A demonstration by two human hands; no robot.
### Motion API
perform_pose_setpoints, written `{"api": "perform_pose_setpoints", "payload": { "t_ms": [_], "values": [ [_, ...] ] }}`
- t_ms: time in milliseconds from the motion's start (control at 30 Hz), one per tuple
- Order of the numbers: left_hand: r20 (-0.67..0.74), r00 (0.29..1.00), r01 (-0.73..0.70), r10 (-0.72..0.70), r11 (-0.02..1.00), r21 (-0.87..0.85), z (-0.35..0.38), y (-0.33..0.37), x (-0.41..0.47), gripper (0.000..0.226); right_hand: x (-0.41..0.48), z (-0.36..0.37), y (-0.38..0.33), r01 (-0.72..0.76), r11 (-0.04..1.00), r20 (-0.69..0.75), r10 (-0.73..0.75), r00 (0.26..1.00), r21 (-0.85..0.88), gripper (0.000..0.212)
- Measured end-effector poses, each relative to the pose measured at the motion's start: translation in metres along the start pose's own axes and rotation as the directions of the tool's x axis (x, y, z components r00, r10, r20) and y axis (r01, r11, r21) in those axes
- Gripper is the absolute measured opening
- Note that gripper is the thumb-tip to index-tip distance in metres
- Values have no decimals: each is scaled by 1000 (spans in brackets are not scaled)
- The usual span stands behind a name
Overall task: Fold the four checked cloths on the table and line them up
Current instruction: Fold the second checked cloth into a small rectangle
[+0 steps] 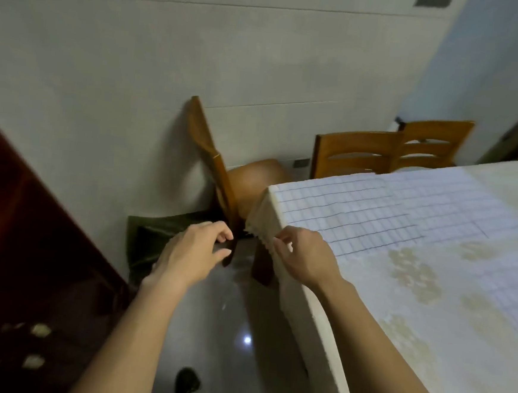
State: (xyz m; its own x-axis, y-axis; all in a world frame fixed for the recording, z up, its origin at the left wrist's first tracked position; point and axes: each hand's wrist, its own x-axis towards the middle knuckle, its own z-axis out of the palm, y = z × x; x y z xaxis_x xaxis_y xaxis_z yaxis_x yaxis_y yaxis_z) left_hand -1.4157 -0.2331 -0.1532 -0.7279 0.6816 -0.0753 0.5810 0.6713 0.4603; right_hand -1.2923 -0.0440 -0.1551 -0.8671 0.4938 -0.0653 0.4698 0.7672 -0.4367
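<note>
1. Where the checked cloth (pixel 358 216) lies flat at the table (pixel 428 318) corner, fingers (pixel 280 244) of the right hand (pixel 305 256) curl over its near edge; grip unclear.
2. The left hand (pixel 194 250) hangs loose-fingered, clear of it.

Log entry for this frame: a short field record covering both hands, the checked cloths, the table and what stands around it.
left hand: beyond the table corner, over the floor, fingers loosely curled, holding nothing
right hand: at the table edge near the corner; grip unclear
checked cloths: at least three in view, all flat: corner cloth, far cloth, right cloth
table: cream patterned cover
chairs: tilted chair leaning on the wall; two upright chairs at the far side
folding: none visible yet
</note>
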Motion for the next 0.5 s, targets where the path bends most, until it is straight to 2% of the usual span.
{"api": "perform_pose_setpoints", "payload": {
  "t_ms": [200,300,433,500],
  "values": [
    [73,971,-225,228,973,-50,-21,-3,120,22,69,-5,-14,-206,975,-132,216,967,87,27],
    [130,937,-323,323,946,-23,-10,7,155,26,76,4,-7,-285,950,-139,301,943,127,26],
    [274,865,-432,420,902,-20,11,15,187,29,73,12,24,-446,876,-121,471,874,185,27],
    [291,844,-465,451,885,-22,14,17,212,27,80,13,41,-496,839,-139,531,836,224,27]
  ]
}}
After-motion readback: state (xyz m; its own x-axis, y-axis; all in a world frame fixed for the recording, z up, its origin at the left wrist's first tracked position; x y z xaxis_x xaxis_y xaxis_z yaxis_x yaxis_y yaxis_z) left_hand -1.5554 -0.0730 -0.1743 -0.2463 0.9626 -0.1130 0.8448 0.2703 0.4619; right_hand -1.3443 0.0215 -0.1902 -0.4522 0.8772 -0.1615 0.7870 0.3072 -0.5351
